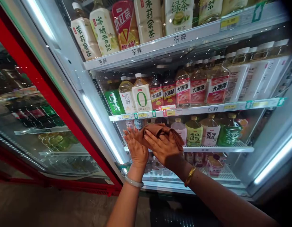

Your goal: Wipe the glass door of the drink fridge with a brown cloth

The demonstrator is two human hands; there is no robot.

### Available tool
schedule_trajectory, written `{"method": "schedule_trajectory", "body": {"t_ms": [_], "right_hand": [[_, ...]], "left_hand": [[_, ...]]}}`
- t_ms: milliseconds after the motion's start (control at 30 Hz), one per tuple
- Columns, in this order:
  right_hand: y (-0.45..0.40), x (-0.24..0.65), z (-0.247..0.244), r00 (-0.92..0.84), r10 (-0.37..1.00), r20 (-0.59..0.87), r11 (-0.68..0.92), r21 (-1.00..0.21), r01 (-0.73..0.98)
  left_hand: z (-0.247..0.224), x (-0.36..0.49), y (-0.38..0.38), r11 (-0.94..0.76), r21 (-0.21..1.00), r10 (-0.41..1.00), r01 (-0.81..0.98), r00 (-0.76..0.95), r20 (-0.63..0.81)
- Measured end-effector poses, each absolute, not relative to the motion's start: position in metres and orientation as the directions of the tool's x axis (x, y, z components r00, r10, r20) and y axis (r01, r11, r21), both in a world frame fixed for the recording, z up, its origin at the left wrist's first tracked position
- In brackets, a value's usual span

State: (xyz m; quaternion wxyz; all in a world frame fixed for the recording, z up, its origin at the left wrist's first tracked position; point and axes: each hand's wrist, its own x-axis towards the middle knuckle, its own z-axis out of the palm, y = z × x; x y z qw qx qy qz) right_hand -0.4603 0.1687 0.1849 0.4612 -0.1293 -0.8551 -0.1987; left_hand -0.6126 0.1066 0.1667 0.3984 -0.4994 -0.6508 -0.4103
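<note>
A brown cloth point(157, 130) is bunched up in front of the glass door of a lit drinks cooler. My right hand point(163, 146), with a gold bangle at the wrist, presses on the cloth with its fingers over it. My left hand point(136, 146), with a pale bangle, lies flat just left of the cloth, fingers stretched out and apart, its edge against the cloth. Behind both hands, the lower shelf point(236, 149) holds drink bottles, partly hidden by the hands and the cloth.
Bottled teas stand on the middle shelf point(198, 110) and the top shelf point(157, 45). A red door frame point(53, 104) slants down on the left, beside another cooler section with bottles. Dark floor point(72, 208) shows at the bottom left.
</note>
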Motion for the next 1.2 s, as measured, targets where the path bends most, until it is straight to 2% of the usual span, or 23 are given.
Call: {"method": "schedule_trajectory", "body": {"t_ms": [67,167,300,367,467,600,767,900,967,1033,1100,1200], "right_hand": [[0.178,-0.429,0.167,-0.557,0.095,0.825,0.885,0.186,0.426],[0.207,-0.378,0.159,-0.46,0.179,0.87,0.847,0.101,0.522],[0.247,-0.336,0.186,-0.23,0.179,0.957,0.797,-0.004,0.604],[0.253,-0.333,0.202,-0.183,0.207,0.961,0.778,-0.049,0.626],[0.245,-0.338,0.204,-0.253,0.206,0.945,0.779,-0.002,0.628],[0.237,-0.323,0.162,-0.394,0.197,0.898,0.814,0.075,0.577],[0.273,-0.244,0.114,-0.241,0.201,0.949,0.744,0.012,0.668],[0.321,-0.179,0.134,-0.107,0.245,0.964,0.684,-0.093,0.723],[0.335,-0.165,0.152,0.008,0.262,0.965,0.671,-0.188,0.717],[0.339,-0.167,0.162,0.06,0.257,0.964,0.675,-0.224,0.703],[0.333,-0.179,0.155,0.007,0.227,0.974,0.706,-0.169,0.687],[0.316,-0.19,0.115,-0.182,0.179,0.967,0.744,-0.012,0.668]], "left_hand": [[0.16,-0.597,0.111,0.159,0.145,0.352,0.976,-0.194,0.916],[0.158,-0.578,0.119,0.159,0.191,0.347,0.969,-0.236,0.908],[0.163,-0.561,0.133,0.164,0.257,0.295,0.952,-0.296,0.908],[0.164,-0.547,0.144,0.147,0.26,0.284,0.954,-0.293,0.913],[0.162,-0.515,0.163,0.093,0.226,0.3,0.97,-0.243,0.922],[0.152,-0.462,0.185,0.029,0.173,0.364,0.985,-0.171,0.915],[0.142,-0.404,0.211,-0.001,0.111,0.421,0.994,-0.1,0.901],[0.146,-0.363,0.233,-0.013,0.107,0.459,0.994,-0.089,0.884],[0.152,-0.347,0.24,-0.038,0.097,0.496,0.995,-0.065,0.866],[0.156,-0.337,0.245,-0.057,0.076,0.527,0.996,-0.034,0.849],[0.156,-0.332,0.247,-0.049,0.051,0.53,0.997,-0.017,0.848],[0.143,-0.329,0.247,-0.022,-0.022,0.504,1.0,0.03,0.863]]}}
